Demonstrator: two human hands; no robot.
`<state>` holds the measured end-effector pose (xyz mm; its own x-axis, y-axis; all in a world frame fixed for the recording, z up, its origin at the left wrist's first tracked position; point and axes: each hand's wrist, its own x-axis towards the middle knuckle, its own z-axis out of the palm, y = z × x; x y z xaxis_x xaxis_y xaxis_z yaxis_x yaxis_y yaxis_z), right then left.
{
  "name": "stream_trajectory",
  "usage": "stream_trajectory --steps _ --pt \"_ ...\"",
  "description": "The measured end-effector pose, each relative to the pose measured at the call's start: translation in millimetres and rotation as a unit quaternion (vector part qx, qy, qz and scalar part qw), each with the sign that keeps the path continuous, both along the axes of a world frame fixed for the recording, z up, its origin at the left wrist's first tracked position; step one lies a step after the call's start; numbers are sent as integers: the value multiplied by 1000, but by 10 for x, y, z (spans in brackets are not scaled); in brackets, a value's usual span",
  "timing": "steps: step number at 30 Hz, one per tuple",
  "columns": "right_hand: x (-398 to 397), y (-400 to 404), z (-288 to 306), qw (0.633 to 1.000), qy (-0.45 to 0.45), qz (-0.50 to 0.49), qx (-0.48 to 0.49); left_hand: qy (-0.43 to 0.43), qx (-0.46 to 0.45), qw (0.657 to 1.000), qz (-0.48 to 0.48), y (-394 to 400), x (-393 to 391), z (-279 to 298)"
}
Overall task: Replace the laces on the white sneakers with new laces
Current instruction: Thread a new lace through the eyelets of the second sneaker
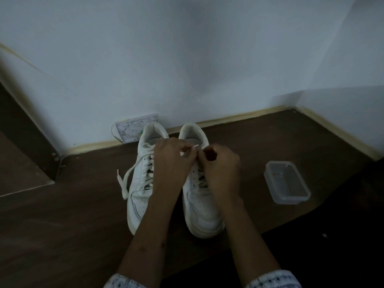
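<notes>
Two white sneakers stand side by side on the dark wooden floor, toes toward me. The left sneaker [139, 196] is laced, and one loose lace end [122, 183] trails onto the floor at its left. Both of my hands are over the top eyelets of the right sneaker [202, 213]. My left hand [170, 161] pinches a white lace end [192, 148] whose tip sticks up between the hands. My right hand [220, 163] has its fingers curled at the same spot, pinching the lace or the eyelet edge. The upper lacing of the right sneaker is hidden by my hands.
A clear plastic container [287, 182] with nothing visible in it sits on the floor to the right of the sneakers. A white wall with a pale skirting board [239, 117] runs just behind the heels. A patterned white object [133, 129] leans against the wall behind the left sneaker.
</notes>
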<state>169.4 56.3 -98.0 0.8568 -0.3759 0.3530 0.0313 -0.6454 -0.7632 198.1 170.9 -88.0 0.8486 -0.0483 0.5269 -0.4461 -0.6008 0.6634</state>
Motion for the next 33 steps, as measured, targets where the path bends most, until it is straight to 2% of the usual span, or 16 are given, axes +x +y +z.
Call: stream_trajectory --steps 3,6,8,12,16,20,26,28,31,33 --pt "-15 -28 17 998 3 10 58 26 34 998 -45 25 72 142" --pt "8 -124 -7 992 22 9 125 4 128 990 -66 7 156 205" --pt "32 -192 -19 988 25 16 148 -11 154 985 -74 -19 197 200" --pt "39 -231 -40 986 15 28 162 -52 139 986 -70 -37 210 88" --pt "62 -246 -101 982 8 32 187 -9 102 994 -36 -47 200 -48" --pt "74 -234 -112 981 17 63 185 -3 134 991 -9 -77 185 -88" --pt "67 -251 -85 977 42 39 203 -54 105 993 2 105 72 -215" --pt "46 -366 -64 973 53 -8 223 -52 106 993 24 187 16 -287" --pt "31 -643 -73 947 41 -154 281 -58 113 991 44 236 -66 -332" --pt "-5 -758 -103 931 35 -238 273 -58 106 992 47 244 -93 -322"
